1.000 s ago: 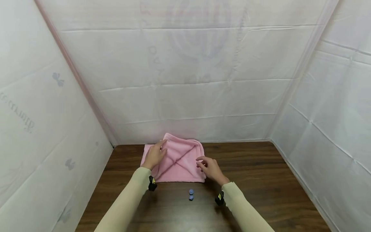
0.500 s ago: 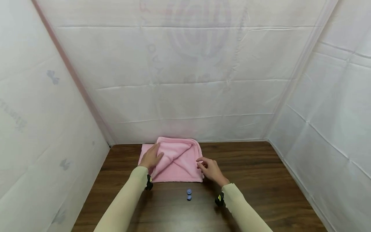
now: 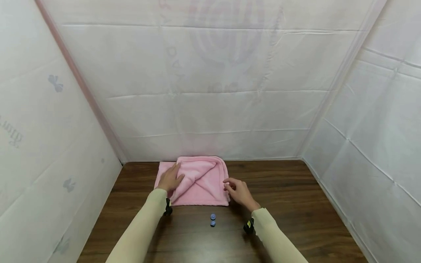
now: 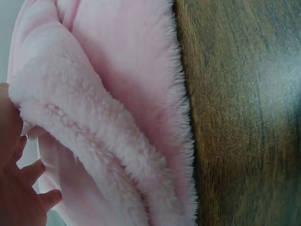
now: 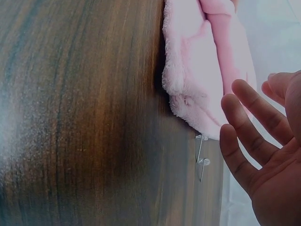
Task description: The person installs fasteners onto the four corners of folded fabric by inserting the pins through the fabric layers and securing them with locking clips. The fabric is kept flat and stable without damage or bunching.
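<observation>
A pink fleece cloth [image 3: 207, 184] lies folded near the back of the table, its upper layer turned back diagonally. My left hand [image 3: 169, 179] rests at the left side of this fold with fingers extended. In the left wrist view the thumb touches the edge of the fluffy fold [image 4: 84, 89], and the fingertips [image 4: 49, 197] lie against the cloth below it. By the cloth's right edge is my right hand [image 3: 239, 190], fingers loosely bent and holding nothing. The right wrist view has that palm [image 5: 277, 183] beside the cloth, fingers spread.
Two small blue round pieces [image 3: 213, 220] sit in front of the cloth on the wooden table [image 3: 279, 204]. Two thin pins with clear heads [image 5: 201, 160] show beside the cloth's corner in the right wrist view. White sheeting [image 3: 210, 109] walls the back and sides.
My left hand has moved left and down, and the raised top-left part of the fold now lies flatter and farther left. The right hand has stayed nearly in place.
</observation>
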